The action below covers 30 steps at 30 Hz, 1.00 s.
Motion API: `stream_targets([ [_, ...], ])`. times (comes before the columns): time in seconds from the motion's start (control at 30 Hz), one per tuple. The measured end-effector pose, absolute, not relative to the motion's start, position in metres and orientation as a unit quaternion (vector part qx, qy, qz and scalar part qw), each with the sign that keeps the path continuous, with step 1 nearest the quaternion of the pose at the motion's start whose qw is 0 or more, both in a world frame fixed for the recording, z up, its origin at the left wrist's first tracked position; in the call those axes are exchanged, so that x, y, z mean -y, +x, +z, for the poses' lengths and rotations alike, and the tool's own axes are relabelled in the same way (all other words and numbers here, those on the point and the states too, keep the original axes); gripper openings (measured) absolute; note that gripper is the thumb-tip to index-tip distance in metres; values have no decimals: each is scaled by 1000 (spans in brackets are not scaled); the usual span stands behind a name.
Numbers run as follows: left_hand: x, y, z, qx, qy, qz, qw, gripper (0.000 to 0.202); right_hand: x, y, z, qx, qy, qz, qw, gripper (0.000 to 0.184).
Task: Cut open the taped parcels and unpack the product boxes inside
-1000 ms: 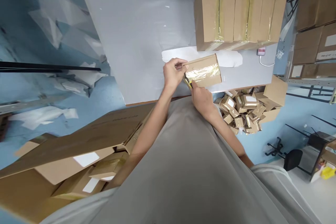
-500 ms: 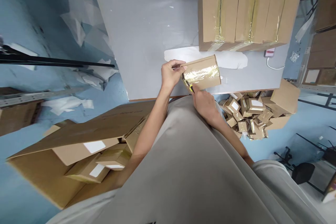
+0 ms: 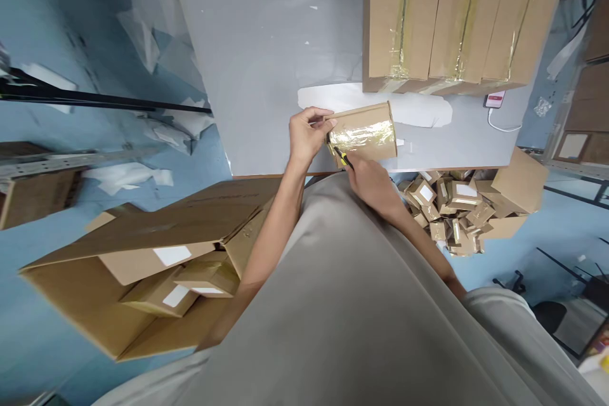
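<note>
A small brown cardboard box [image 3: 364, 133] with shiny clear tape across its top rests at the front edge of the grey table [image 3: 266, 76]. My left hand [image 3: 308, 133] grips its upper left corner, thumb on top. In my right hand [image 3: 373, 184] is a yellow and black utility knife [image 3: 342, 157], its tip at the taped left end of the box. Whether the blade is in the cardboard is too small to tell. Under and behind the box lies a white sheet of paper [image 3: 423, 109].
Large taped cartons [image 3: 413, 19] stand at the back right, with a phone [image 3: 495, 99] on a cable beside them. A big open carton [image 3: 157, 222] holding boxes is at lower left. Many small boxes [image 3: 459, 203] are heaped below the table's right side.
The knife has shifted slightly up and left against the box end, and more of it shows. My left hand keeps its grip on the box. The view has moved a little.
</note>
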<state>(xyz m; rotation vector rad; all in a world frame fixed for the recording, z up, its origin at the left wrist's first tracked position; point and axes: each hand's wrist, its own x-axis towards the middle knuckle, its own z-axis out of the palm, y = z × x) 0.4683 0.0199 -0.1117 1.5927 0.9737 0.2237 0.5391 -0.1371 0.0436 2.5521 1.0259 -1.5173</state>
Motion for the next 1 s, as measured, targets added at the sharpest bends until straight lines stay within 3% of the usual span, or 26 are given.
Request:
stream_targets([
  [0.13, -19, 468, -111, -417, 679, 97, 597, 16, 149, 559, 24, -329, 771, -536, -95, 46],
  [0.23, -18, 470, -111, -413, 680, 93, 599, 16, 156, 562, 17, -358, 776, -509, -108, 50],
  [0.47, -21, 473, -115, -395, 692, 81, 598, 16, 144, 533, 19, -447, 768, -456, 39, 58],
  [0.57, -24, 472, -119, -386, 696, 80, 600, 19, 151, 525, 21, -434, 780, -447, 60, 61],
  [0.73, -28, 464, -114, -356, 710, 75, 603, 30, 197, 537, 25, -359, 845, -393, -49, 57],
  [0.87, -11, 466, -90, -321, 769, 128, 538, 41, 236, 554, 18, -205, 919, -316, -119, 61],
  [1.0, 28, 484, -70, -173, 833, 95, 516, 32, 246, 558, 7, -159, 934, -281, -154, 61],
])
